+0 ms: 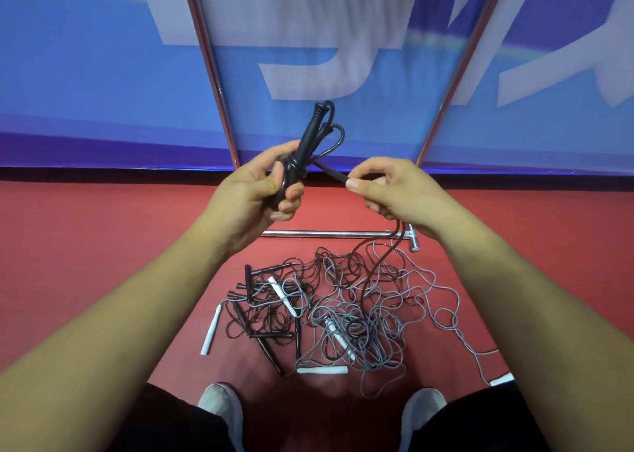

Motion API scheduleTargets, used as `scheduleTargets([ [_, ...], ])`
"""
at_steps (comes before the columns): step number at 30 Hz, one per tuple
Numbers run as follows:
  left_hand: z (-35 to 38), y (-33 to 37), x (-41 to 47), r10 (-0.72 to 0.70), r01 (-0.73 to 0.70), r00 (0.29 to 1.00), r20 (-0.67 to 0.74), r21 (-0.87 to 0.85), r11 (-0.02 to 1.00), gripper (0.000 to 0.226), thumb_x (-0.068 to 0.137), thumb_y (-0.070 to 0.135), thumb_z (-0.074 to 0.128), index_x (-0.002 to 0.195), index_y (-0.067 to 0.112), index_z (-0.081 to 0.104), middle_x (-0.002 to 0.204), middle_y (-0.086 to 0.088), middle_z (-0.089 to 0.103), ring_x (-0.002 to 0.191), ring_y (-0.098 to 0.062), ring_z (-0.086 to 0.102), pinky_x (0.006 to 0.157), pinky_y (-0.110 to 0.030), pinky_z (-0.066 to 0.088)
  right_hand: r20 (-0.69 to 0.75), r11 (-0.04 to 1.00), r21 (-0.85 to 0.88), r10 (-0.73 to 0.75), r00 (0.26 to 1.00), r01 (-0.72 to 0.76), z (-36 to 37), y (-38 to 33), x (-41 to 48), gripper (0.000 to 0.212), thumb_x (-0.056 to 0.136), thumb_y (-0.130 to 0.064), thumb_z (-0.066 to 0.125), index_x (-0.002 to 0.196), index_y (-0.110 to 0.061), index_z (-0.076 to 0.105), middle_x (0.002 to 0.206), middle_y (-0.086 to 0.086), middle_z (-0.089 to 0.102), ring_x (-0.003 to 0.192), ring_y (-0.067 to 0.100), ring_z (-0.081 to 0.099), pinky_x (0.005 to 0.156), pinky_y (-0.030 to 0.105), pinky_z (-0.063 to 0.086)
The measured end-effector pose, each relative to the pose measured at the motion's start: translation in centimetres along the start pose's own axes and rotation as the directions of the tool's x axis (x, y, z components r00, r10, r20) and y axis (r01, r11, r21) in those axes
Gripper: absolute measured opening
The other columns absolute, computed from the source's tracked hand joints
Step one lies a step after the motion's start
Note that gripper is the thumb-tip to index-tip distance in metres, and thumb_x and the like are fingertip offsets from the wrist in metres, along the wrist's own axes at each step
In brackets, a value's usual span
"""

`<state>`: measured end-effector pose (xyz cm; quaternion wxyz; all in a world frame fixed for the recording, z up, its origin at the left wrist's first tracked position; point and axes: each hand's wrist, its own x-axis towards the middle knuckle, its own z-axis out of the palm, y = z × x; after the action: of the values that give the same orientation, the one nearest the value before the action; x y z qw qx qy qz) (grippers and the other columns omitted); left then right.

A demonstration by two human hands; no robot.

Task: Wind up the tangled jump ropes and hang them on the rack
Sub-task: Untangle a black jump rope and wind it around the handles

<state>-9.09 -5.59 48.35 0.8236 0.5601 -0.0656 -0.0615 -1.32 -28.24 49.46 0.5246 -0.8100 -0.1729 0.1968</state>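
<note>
"Head view, entry one: left hand point(271, 184). Contents?" asks the clerk.

"Bundle point(291, 173) of black rope, coiled. The fingers are curled tight round its lower half, and one handle point(308, 132) stands up out of the fist. It is held high, likely so the coils cannot slip during wrapping."

"Entry two: right hand point(387, 187)?"

"Thumb and forefinger pinch the cord point(334, 174); the other fingers are loosely curled. The cord runs taut from the wraps at the bundle's waist to the pinch, then drops from under the hand. Probable purpose: tension for the next turn."

"Entry three: remaining stock?"

"Pile point(343, 311) of black and grey ropes, tangled on the floor point(103, 245) between the person's feet and the rack point(212, 74). The trailing cord runs into it, so this rope appears not yet free."

"Rack?"

"Two uprights, with the base bar behind the pile. Nothing hangs on the visible part; the top is out of view."
</note>
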Motion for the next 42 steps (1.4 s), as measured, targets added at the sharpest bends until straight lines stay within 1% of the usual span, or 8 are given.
scheduleTargets([
  [7, -0.6, 0.6, 0.6, -0.053, 0.044, 0.979, -0.195, -0.051, 0.998, 0.025, 0.105, 0.013, 0.032, 0.116, 0.008, 0.054, 0.068, -0.004, 0.048, 0.056, -0.014, 0.038, 0.05, -0.021, 0.028, 0.033, 0.999, -0.054, 0.005, 0.999, -0.003, -0.3, -0.1, -0.3, 0.01, 0.094, -0.017, 0.066, 0.096, -0.008, 0.069, 0.06, 0.002, 0.059, 0.046, 0.01, 0.042, 0.048, 0.02, 0.036],
  [12, -1.0, 0.7, 0.7, -0.074, 0.071, 0.974, -0.215, -0.024, 0.997, 0.022, 0.107, 0.015, 0.031, 0.117, 0.008, 0.05, 0.072, -0.005, 0.048, 0.058, -0.014, 0.04, 0.053, -0.021, 0.031, 0.033, 0.995, -0.104, 0.003, 0.999, 0.0, -0.3, -0.1, -0.4, 0.015, 0.098, -0.016, 0.06, 0.091, -0.01, 0.072, 0.058, -0.001, 0.052, 0.054, 0.014, 0.05, 0.058, 0.026, 0.047],
  [19, -0.6, 0.7, 0.9, -0.06, 0.064, 0.965, -0.257, 0.007, 0.998, 0.022, 0.104, 0.034, 0.039, 0.105, 0.014, 0.048, 0.069, -0.003, 0.047, 0.058, -0.013, 0.039, 0.053, -0.021, 0.029, 0.079, 0.999, -0.031, 0.019, 0.997, -0.017, -0.4, -0.2, -0.7, 0.016, 0.1, -0.018, 0.058, 0.094, -0.009, 0.069, 0.051, -0.009, 0.039, 0.05, 0.015, 0.03, 0.049, 0.027, 0.032],
  [28, -2.1, 0.4, 1.3, -0.024, 0.126, 0.895, -0.445, 0.202, 0.971, 0.014, 0.102, 0.024, 0.057, 0.106, 0.014, 0.049, 0.067, -0.001, 0.053, 0.059, -0.015, 0.042, 0.055, -0.024, 0.035, 0.024, 0.983, -0.183, -0.021, 0.999, 0.025, -0.3, -0.5, -0.7, 0.01, 0.096, -0.02, 0.063, 0.088, -0.015, 0.067, 0.051, -0.007, 0.052, 0.051, 0.014, 0.054, 0.056, 0.027, 0.047],
  [31, -2.6, 0.3, 1.0, 0.079, 0.187, 0.88, -0.469, 0.494, 0.849, 0.023, 0.1, 0.027, 0.06, 0.115, 0.013, 0.051, 0.073, -0.001, 0.06, 0.06, -0.013, 0.05, 0.064, -0.027, 0.043, 0.089, 0.998, -0.066, 0.024, 0.996, -0.019, -0.3, -0.6, -0.8, 0.018, 0.101, -0.021, 0.057, 0.095, -0.011, 0.071, 0.051, -0.008, 0.04, 0.047, 0.013, 0.039, 0.051, 0.025, 0.038],
  [34, -3.1, 0.0, 0.9, 0.185, 0.268, 0.869, -0.46, 0.75, 0.605, 0.028, 0.099, 0.034, 0.061, 0.119, 0.018, 0.05, 0.082, 0.002, 0.064, 0.063, -0.007, 0.055, 0.062, -0.023, 0.041, 0.143, 0.996, -0.058, 0.072, 0.987, -0.064, 0.2, -1.0, -0.9, 0.013, 0.097, -0.021, 0.063, 0.096, -0.011, 0.07, 0.053, -0.005, 0.042, 0.048, 0.012, 0.033, 0.048, 0.025, 0.031],
  [39, -4.1, -0.3, 1.2, 0.265, 0.283, 0.88, -0.395, 0.882, 0.376, 0.039, 0.099, 0.033, 0.059, 0.132, 0.013, 0.053, 0.107, -0.006, 0.067, 0.1, -0.029, 0.061, 0.074, -0.03, 0.037, 0.144, 0.961, -0.277, 0.049, 0.988, -0.008, 0.2, -1.6, -1.5, 0.01, 0.094, -0.023, 0.066, 0.092, -0.015, 0.07, 0.048, -0.006, 0.053, 0.052, 0.013, 0.062, 0.057, 0.023, 0.041],
  [42, -4.1, -0.8, 1.4, 0.278, 0.311, 0.88, -0.385, 0.91, 0.276, 0.04, 0.1, 0.029, 0.059, 0.133, 0.008, 0.052, 0.114, -0.017, 0.067, 0.107, -0.037, 0.059, 0.074, -0.029, 0.03, 0.191, 0.98, -0.2, 0.041, 0.981, -0.002, 0.6, -1.9, -1.9, 0.014, 0.097, -0.021, 0.063, 0.099, -0.011, 0.071, 0.045, -0.007, 0.046, 0.044, 0.013, 0.048, 0.053, 0.024, 0.037],
])
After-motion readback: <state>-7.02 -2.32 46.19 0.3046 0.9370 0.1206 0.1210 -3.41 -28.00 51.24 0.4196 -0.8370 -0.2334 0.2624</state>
